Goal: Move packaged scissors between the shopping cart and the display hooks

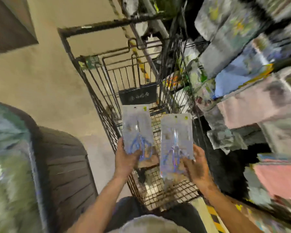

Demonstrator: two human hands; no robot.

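Pretty blurry shot, but here's what's visible. Two flat rectangular clear-plastic blister packs, each with blue-handled scissors sealed inside, both held up over a dark wire-mesh shopping cart [158, 185]. The cart is a thin metal grid, square mesh on the bottom and long vertical bars on the sides, a bit rusty-looking. A black plastic flap [138, 95] sits at the cart's far end with small white markings on it that are too smeared to read.

The left scissor pack [136, 127] has glossy film and a tiny yellow sticker in the top corner; no text is legible on it. The right scissor pack [175, 140] looks the same, with a yellow sticker up top and a small dark hang hole.

Left hand [126, 157] grips the bottom of the left pack, thumb across the front over the blue handles, fingers behind. Right hand [196, 163] holds the bottom right corner of the right pack, thumb on the front and fingers wrapped around the edge.

Hanging packaged goods [242, 47] fill the right side, all a smudge of grey, blue and pink.
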